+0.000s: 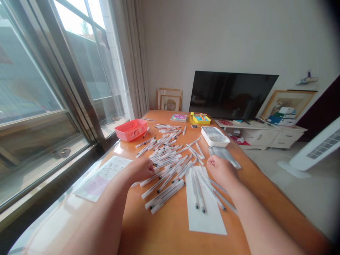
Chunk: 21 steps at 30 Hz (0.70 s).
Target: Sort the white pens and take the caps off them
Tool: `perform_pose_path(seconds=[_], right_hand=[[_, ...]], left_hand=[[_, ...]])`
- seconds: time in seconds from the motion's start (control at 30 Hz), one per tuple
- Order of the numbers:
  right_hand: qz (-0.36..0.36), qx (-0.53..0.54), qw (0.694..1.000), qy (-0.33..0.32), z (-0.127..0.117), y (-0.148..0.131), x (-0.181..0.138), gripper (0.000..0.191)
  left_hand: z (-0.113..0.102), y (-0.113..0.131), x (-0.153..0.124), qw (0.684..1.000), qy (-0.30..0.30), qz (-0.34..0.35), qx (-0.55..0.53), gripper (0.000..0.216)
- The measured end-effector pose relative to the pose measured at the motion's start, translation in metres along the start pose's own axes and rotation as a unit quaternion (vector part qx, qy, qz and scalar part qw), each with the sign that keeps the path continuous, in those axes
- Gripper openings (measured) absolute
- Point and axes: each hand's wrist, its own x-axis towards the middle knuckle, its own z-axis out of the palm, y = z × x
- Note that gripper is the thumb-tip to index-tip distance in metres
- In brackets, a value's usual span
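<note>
A big scatter of white pens [166, 161] with black tips covers the middle of an orange wooden table [164, 230]. My left hand [142, 169] rests in a loose fist at the left edge of that pile, fingers curled onto the pens; whether it grips one I cannot make out. My right hand [221, 170] is closed in a fist at the top right corner of a white paper sheet [204, 216]. A few pens [199, 193] lie lengthwise on that sheet, and more run under my right wrist.
A pink basket [131, 129] stands at the far left, a white tray [215, 136] at the far right with a row of pens [224, 156] before it. Printed papers [103, 177] lie left. Books [200, 118], a television [231, 95] and a fan [316, 148] stand beyond.
</note>
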Motion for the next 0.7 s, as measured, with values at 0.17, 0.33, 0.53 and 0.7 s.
perform_pose_path(seconds=[0.17,0.33,0.53,0.7], right_hand=[[0.005,-0.037,0.999,-0.023,0.01,-0.01,0.001,0.021],[-0.007,-0.064,0.997,-0.033,0.021,-0.013,0.004,0.028],[-0.013,-0.068,0.997,-0.029,0.03,-0.009,0.009,0.021],[-0.016,-0.019,1.0,-0.006,0.024,-0.006,0.006,0.022]], left_hand=[[-0.007,-0.001,-0.006,0.997,0.027,0.005,-0.076,0.015],[-0.017,-0.006,-0.015,0.968,0.072,0.042,-0.238,0.024],[-0.027,-0.004,-0.027,0.909,0.089,0.084,-0.397,0.035],[-0.029,-0.004,-0.028,0.868,0.098,0.11,-0.474,0.031]])
